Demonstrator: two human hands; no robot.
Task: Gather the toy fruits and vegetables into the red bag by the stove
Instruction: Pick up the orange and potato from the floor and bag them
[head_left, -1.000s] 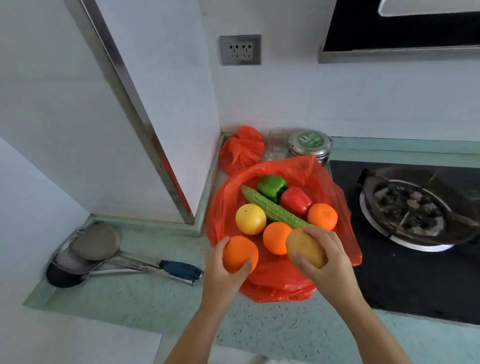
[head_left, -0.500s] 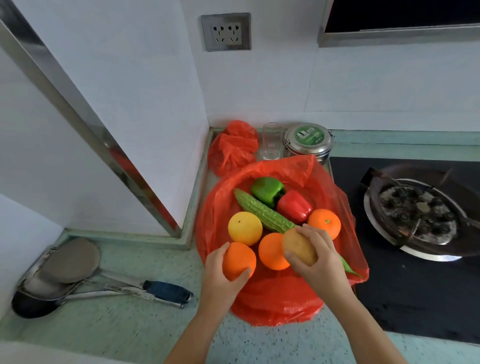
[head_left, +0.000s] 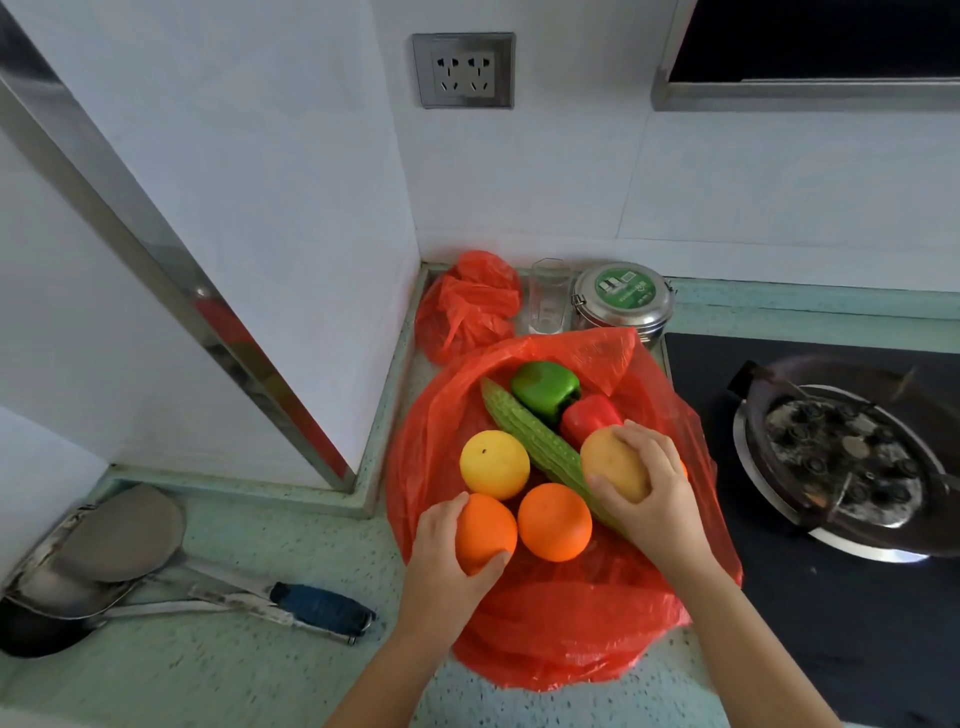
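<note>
Two hands work at the near edge of the green desk (head_left: 249, 675), over the red bag (head_left: 561, 639) that lies spread open just beside the black stove (head_left: 831, 634). The left hand (head_left: 447, 566) cups an orange (head_left: 485, 527) at the bag's near-left rim, fingers (head_left: 441, 519) and thumb curled round it. The right hand (head_left: 662, 512) grips a tan, potato-like toy (head_left: 613, 467) from above, holding it over the bitter gourd (head_left: 530, 436).

Already on the plastic are a second orange (head_left: 555, 522) and a yellow citrus (head_left: 494, 464). Farther in lie a red pepper (head_left: 589, 418) and a green pepper (head_left: 544, 387).

We judge this to be the placing of these two pieces, late in the gathering. The next move calls for lowering each into a free spot and loosening the grip, without sending the round toys rolling off the flattened bag.

Beyond, in the corner, a bunched red bag (head_left: 467, 306), a glass (head_left: 549, 296) and a steel tin (head_left: 623, 296) stand by the wall.
</note>
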